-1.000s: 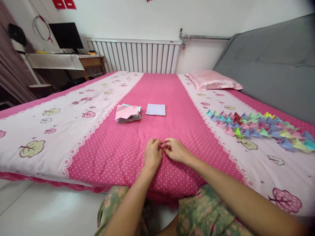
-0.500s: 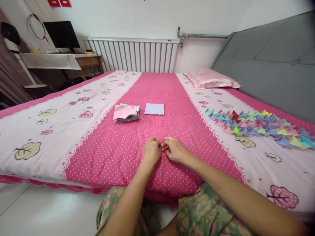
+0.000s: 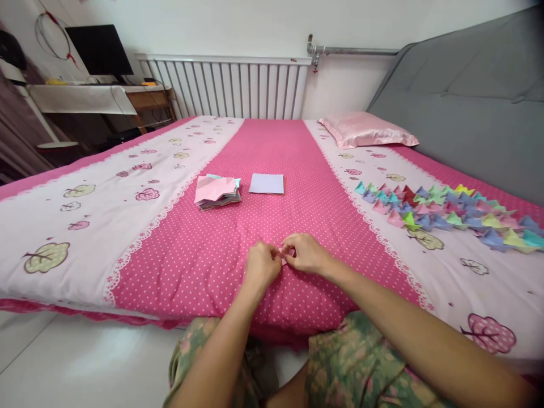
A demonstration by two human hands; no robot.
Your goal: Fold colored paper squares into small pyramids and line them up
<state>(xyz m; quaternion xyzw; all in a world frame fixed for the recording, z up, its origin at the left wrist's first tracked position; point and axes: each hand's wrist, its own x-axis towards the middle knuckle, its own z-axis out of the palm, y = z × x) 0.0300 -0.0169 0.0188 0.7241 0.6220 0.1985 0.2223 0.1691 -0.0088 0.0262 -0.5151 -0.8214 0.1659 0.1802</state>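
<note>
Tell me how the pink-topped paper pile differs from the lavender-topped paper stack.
The pink-topped paper pile has wavy, uneven edges; the lavender-topped paper stack is neatly squared. The pile is visibly thicker, the stack thin. The pile's top sheet is creased, while the stack's looks smooth. Both lie on the dotted pink part of the bedspread.

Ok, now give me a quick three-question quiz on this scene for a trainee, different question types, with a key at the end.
1. What colour is the small paper piece held between the left hand and the right hand? (a) yellow (b) pink (c) blue
2. True or false: the pink-topped paper stack lies to the left of the lilac-topped pad.
3. Fill in: the rows of folded paper shapes lie toward the person's ____ side.
Key: 1 b; 2 true; 3 right.
</note>
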